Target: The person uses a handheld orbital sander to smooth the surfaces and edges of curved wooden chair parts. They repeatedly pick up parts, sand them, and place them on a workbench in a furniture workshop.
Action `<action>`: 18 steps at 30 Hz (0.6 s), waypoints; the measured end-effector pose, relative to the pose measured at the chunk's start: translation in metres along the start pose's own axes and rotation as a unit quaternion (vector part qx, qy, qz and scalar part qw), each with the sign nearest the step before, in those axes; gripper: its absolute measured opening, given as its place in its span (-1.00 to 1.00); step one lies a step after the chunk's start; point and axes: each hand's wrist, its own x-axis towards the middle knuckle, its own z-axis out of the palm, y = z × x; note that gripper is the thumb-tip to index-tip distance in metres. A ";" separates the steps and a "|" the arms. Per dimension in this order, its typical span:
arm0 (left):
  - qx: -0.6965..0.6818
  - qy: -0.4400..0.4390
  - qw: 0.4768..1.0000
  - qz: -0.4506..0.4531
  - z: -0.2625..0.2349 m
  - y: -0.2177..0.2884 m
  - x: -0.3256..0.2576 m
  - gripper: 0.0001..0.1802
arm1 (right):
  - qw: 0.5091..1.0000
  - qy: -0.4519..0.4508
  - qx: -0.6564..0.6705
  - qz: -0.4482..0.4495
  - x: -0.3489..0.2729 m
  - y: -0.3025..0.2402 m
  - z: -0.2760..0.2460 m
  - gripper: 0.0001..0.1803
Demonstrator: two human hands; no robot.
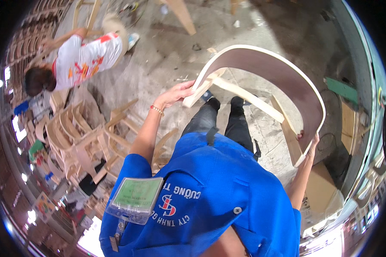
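A curved wooden chair part spans the space before my body, held up off the floor by both hands. Its wide bent band has a brown face and a pale edge, and a pale crossbar joins its two ends low down. My left hand is closed on the band's left end, fingers on the outside near the crossbar's joint. My right hand grips the right end, with fingertips showing on the inner side; part of that hand is hidden behind the band.
Several pale wooden chair frames are piled at left. Another person in a white shirt bends over a wooden frame at upper left. A cardboard box stands at lower right, beside a green-topped piece and the wall. A wooden leg juts in above.
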 end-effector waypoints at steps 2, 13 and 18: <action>0.057 0.015 0.998 0.020 0.007 0.006 0.023 -0.25 | 0.996 0.085 0.009 -0.009 -0.002 -0.001 -0.010 -0.25; 0.126 0.080 0.986 0.070 0.099 0.110 0.104 -0.60 | 0.987 0.073 0.127 -0.061 -0.017 -0.018 -0.071 -0.41; 0.095 0.034 0.993 0.065 0.157 0.187 0.176 -0.51 | 0.977 0.131 0.154 -0.072 -0.011 -0.056 -0.107 -0.18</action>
